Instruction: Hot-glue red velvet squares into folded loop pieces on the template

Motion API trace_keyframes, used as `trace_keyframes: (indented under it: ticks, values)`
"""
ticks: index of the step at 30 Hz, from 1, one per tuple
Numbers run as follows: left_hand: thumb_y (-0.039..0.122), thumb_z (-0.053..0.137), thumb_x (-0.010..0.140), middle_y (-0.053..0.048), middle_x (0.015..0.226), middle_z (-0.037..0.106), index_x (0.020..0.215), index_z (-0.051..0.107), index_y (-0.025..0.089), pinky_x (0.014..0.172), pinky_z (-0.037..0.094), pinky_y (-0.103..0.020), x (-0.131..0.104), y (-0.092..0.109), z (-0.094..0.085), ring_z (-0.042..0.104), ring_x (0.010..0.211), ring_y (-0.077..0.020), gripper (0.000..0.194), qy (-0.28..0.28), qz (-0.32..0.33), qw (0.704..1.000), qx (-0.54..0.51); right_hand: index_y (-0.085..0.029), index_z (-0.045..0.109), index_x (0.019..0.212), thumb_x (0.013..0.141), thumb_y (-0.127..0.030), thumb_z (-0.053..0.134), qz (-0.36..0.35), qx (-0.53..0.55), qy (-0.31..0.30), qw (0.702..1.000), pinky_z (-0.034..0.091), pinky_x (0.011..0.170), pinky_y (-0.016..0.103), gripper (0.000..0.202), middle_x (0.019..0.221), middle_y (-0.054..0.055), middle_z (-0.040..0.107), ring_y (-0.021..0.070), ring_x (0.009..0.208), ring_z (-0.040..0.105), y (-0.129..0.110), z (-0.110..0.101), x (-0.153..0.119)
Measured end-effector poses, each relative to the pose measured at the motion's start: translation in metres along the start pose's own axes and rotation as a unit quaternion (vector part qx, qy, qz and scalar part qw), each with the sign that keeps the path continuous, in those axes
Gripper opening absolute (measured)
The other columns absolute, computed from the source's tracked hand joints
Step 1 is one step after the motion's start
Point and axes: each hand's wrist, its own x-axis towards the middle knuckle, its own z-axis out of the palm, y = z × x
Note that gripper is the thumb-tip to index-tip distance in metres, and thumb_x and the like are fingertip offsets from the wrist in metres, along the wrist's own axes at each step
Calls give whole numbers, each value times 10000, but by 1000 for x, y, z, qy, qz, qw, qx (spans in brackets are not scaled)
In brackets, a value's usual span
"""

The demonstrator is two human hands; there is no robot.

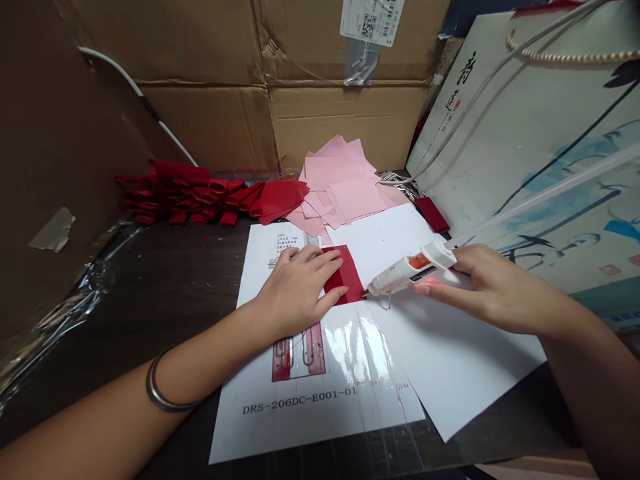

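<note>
My left hand (300,287) lies with its fingers spread over a small red piece of fabric or paper (350,277), pressing it against the printed sheet (240,373) beneath. My right hand (480,283) is wrapped round a white hot glue gun (400,273). The gun points left, and its nozzle touches or hovers just at the red piece's lower right corner; I cannot tell which. A wire stand hangs under the gun's front, and a long pale glue stick runs out of its back.
Behind the sheets lie a pile of pink square pieces (345,183) and a row of folded red pieces (200,197). Cardboard walls (345,120) close off the back and left. At the right leans a printed paper bag (540,147), with a cable (480,93) across it.
</note>
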Motion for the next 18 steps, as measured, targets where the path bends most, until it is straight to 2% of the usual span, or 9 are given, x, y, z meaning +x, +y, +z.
trace_keyframes:
  ticks: [8, 18]
  values:
    - [438, 405, 971, -62, 1418, 544, 1359, 514, 190, 1060, 314, -521, 0, -1, 2, 445, 1291, -284, 473, 2, 0, 1000, 0, -227, 294, 527, 813, -654, 577, -9, 2, 14, 1000, 234, 455, 314, 587, 517, -24, 354, 119, 483, 348, -1, 2, 1]
    - [434, 395, 974, -70, 1393, 566, 1344, 526, 187, 1045, 322, -520, 0, -1, 1, 447, 1285, -293, 463, 6, 3, 1000, -4, -223, 403, 569, 866, -565, 571, -49, 12, 17, 999, 241, 468, 314, 483, 507, -32, 398, 117, 465, 358, -4, 2, 3]
